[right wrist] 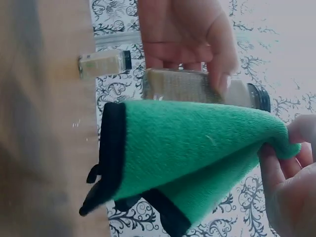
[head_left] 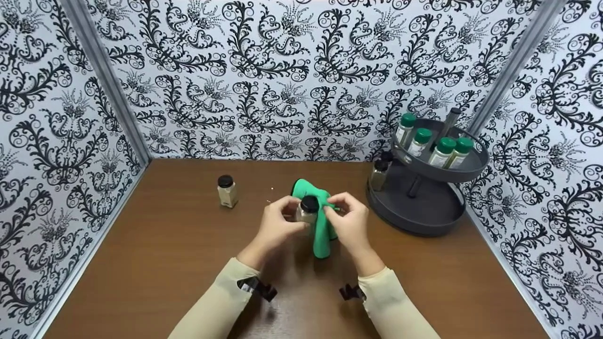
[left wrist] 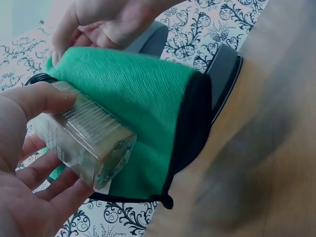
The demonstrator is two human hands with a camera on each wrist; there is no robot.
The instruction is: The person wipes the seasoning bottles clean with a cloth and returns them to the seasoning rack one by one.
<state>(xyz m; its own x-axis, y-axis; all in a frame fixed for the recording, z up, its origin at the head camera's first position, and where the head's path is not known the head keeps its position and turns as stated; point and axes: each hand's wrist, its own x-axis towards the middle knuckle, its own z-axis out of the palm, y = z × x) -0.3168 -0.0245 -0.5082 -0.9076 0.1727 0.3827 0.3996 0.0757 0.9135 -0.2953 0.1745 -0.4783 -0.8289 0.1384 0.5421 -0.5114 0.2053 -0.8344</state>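
Observation:
My left hand (head_left: pixel 279 225) grips a square glass spice jar (left wrist: pixel 94 133) with a black lid (head_left: pixel 309 204), pale contents and a printed label. Thumb on one side and fingers on the other, it holds the jar raised above the table. My right hand (head_left: pixel 349 221) pinches a green cloth (right wrist: pixel 197 143) with black edging between thumb and fingers. The cloth hangs folded down beside the jar and lies against its side in the left wrist view. Further left, a second black-lidded jar (head_left: pixel 228 193) with pale contents stands upright on the table.
At the right stands a dark two-tier round rack (head_left: pixel 414 226). Several green-capped jars (head_left: pixel 443 153) stand on its upper tier, and dark-lidded jars (head_left: pixel 379 174) on the lower one. Small white specks lie on the brown table (head_left: pixel 188 245) near the second jar. Patterned walls enclose the back and sides.

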